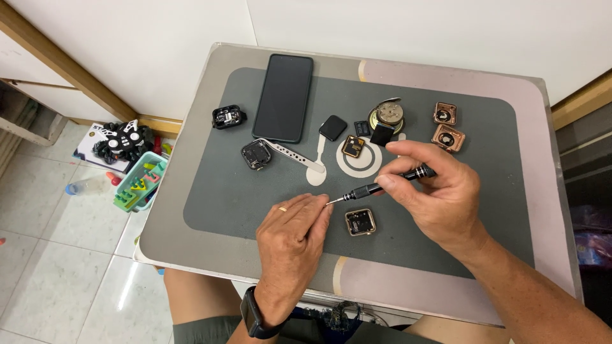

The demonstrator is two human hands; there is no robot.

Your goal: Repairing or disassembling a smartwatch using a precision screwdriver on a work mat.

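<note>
Fingertips of the left hand (294,230) are pinched narrow around something at the metal tip of a small black precision screwdriver (381,185); whether they hold a bit, a screw or only the tip itself is too small to tell. The right hand (435,191) grips the screwdriver's knurled handle between thumb and forefinger, closed on it. The tool's long axis runs from lower left to upper right, tip low toward the left hand, cap high past the right knuckles, so the 2 hands meet along that line, the left at the working end.

Just below the shaft, between both hands and slightly nearer the right, lies a square copper-coloured watch case (360,222), flat on the dark grey mat (217,191), apart from the fingers. Beyond the shaft sits another square case (352,146) on a white ring-shaped pad (359,162), with a white watch strap (297,157) joined to a dark watch body (256,154). Farther out are a black screen square (333,127), a round metal part (389,113), 2 more copper cases (445,125) at the right, a dark smartphone (284,97) lying lengthwise away, and a black earbud-like case (227,117). A dark watch (254,315) circles the left wrist.
</note>
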